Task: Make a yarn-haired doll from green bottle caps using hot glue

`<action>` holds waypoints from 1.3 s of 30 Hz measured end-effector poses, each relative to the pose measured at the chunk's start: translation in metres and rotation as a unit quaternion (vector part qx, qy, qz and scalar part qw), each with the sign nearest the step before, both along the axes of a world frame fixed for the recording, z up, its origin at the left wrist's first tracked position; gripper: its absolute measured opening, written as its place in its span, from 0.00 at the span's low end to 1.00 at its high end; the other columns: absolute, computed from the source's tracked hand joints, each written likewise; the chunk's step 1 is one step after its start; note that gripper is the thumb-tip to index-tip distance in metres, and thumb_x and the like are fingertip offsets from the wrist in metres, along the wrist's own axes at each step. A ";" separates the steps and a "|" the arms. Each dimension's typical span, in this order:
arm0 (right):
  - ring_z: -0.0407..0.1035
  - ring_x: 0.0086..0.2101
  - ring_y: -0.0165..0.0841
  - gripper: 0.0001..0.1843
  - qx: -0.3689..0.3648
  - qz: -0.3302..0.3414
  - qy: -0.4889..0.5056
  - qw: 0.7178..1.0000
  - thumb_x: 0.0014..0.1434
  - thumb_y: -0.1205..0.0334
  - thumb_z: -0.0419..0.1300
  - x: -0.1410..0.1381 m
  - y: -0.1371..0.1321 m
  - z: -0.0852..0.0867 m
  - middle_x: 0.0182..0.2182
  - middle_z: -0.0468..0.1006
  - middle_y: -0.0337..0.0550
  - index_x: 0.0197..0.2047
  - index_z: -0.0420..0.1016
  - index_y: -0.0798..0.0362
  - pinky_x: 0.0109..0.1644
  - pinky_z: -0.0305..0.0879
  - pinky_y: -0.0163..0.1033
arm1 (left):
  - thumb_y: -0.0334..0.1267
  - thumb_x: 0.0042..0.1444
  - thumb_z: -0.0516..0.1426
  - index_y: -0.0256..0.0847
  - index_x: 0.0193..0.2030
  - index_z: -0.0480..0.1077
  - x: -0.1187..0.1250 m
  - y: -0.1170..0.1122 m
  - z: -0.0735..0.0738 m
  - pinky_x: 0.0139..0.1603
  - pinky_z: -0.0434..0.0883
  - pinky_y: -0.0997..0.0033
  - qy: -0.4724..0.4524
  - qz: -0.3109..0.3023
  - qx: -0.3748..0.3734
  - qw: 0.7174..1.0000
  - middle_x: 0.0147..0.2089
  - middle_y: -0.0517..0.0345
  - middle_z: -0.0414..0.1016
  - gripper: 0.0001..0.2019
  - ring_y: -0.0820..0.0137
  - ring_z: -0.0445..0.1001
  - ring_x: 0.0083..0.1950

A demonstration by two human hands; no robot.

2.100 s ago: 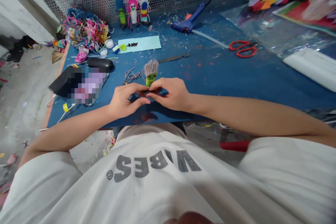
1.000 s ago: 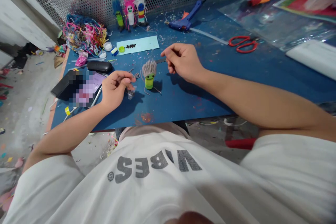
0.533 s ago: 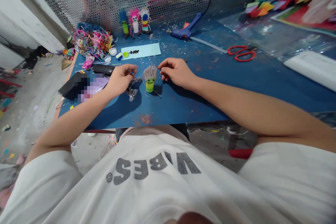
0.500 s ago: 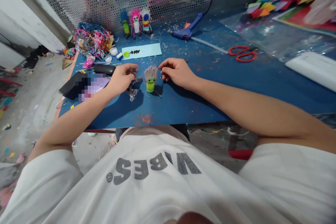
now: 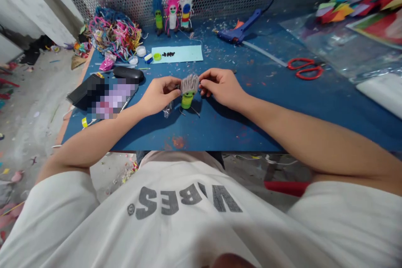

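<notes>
A small doll (image 5: pixel 187 97) with a lime-green body, a drawn face and grey yarn hair stands a little tilted on the blue table between my hands. Thin strands stick out at its base. My left hand (image 5: pixel 161 95) is closed, thumb and fingers at the left edge of the hair. On the other side my right hand (image 5: pixel 222 87) has curled fingers pinched at the right edge of the hair. How much yarn each hand grips is too small to make out. A crumpled piece of clear plastic (image 5: pixel 168 110) lies under my left hand.
Behind stand three finished-looking yarn dolls (image 5: pixel 172 14). A yarn pile (image 5: pixel 114 35), a light-blue card (image 5: pixel 188 53) with dark beads, a black case (image 5: pixel 128 74) and a phone-like purple item (image 5: pixel 117 96) lie leftward. Rightward are a blue glue gun (image 5: pixel 235 33) and red scissors (image 5: pixel 304 68).
My left hand has moved right, from beside the doll to its hair. My right hand stays at the hair's right edge. The camera view has shifted slightly.
</notes>
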State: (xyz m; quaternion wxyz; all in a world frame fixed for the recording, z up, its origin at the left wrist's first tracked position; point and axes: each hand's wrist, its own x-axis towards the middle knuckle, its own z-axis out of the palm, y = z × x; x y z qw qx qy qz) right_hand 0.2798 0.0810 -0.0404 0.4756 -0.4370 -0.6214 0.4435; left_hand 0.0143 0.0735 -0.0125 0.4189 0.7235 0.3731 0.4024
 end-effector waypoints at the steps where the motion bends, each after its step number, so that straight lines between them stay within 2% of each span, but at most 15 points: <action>1: 0.76 0.25 0.28 0.03 0.001 0.000 -0.004 1.000 0.66 0.68 0.72 0.000 0.000 0.000 0.29 0.82 0.40 0.42 0.84 0.54 0.24 0.68 0.29 | 0.29 0.58 0.69 0.38 0.51 0.87 0.001 -0.001 0.001 0.40 0.80 0.68 0.001 -0.006 -0.008 1.000 0.40 0.53 0.88 0.14 0.67 0.84 0.37; 6: 0.76 0.25 0.28 0.05 -0.004 -0.004 -0.016 1.000 0.66 0.72 0.69 0.000 -0.002 0.001 0.30 0.82 0.40 0.43 0.84 0.54 0.25 0.68 0.30 | 0.21 0.60 0.64 0.36 0.48 0.86 0.002 -0.006 0.008 0.46 0.80 0.69 -0.010 -0.022 -0.043 0.999 0.44 0.54 0.90 0.13 0.69 0.86 0.41; 11: 0.76 0.26 0.29 0.05 -0.001 0.005 -0.019 1.000 0.67 0.72 0.69 0.001 -0.002 0.001 0.31 0.82 0.40 0.43 0.85 0.54 0.26 0.69 0.31 | 0.18 0.56 0.60 0.36 0.48 0.84 0.003 -0.004 0.004 0.51 0.83 0.68 -0.050 -0.045 -0.055 0.996 0.45 0.54 0.90 0.18 0.68 0.88 0.46; 16: 0.77 0.26 0.30 0.04 -0.001 0.006 -0.027 1.000 0.67 0.71 0.70 0.001 -0.002 0.002 0.31 0.82 0.41 0.43 0.84 0.54 0.27 0.70 0.32 | 0.16 0.51 0.58 0.35 0.49 0.83 -0.002 0.000 -0.003 0.52 0.84 0.65 -0.059 -0.051 -0.058 0.995 0.45 0.53 0.89 0.22 0.68 0.87 0.45; 20: 0.77 0.26 0.29 0.04 -0.008 0.005 -0.026 1.000 0.67 0.72 0.68 0.000 -0.003 0.005 0.31 0.82 0.41 0.43 0.83 0.55 0.27 0.69 0.30 | 0.16 0.47 0.57 0.34 0.52 0.83 -0.007 -0.004 0.001 0.51 0.82 0.67 -0.055 -0.065 -0.074 0.994 0.47 0.53 0.89 0.26 0.69 0.87 0.43; 26: 0.76 0.26 0.28 0.07 -0.024 0.002 -0.022 0.999 0.66 0.75 0.65 -0.003 -0.005 0.010 0.31 0.83 0.41 0.43 0.83 0.56 0.27 0.68 0.29 | 0.26 0.59 0.65 0.33 0.50 0.83 -0.007 -0.009 0.008 0.58 0.83 0.65 -0.055 -0.049 -0.101 0.992 0.46 0.52 0.89 0.13 0.68 0.87 0.46; 30: 0.76 0.26 0.28 0.07 -0.029 0.003 -0.022 0.999 0.67 0.75 0.64 -0.004 -0.006 0.012 0.31 0.83 0.41 0.43 0.83 0.56 0.27 0.68 0.29 | 0.25 0.60 0.64 0.34 0.51 0.84 -0.007 -0.010 0.007 0.55 0.84 0.68 -0.051 -0.032 -0.101 0.993 0.45 0.53 0.89 0.13 0.71 0.88 0.44; 39: 0.76 0.26 0.27 0.07 -0.030 0.009 -0.024 0.999 0.68 0.75 0.64 -0.004 -0.005 0.012 0.31 0.82 0.41 0.44 0.82 0.57 0.27 0.68 0.29 | 0.24 0.60 0.62 0.30 0.50 0.86 -0.008 -0.014 0.013 0.54 0.87 0.68 -0.047 0.009 -0.096 0.994 0.46 0.48 0.92 0.14 0.68 0.90 0.45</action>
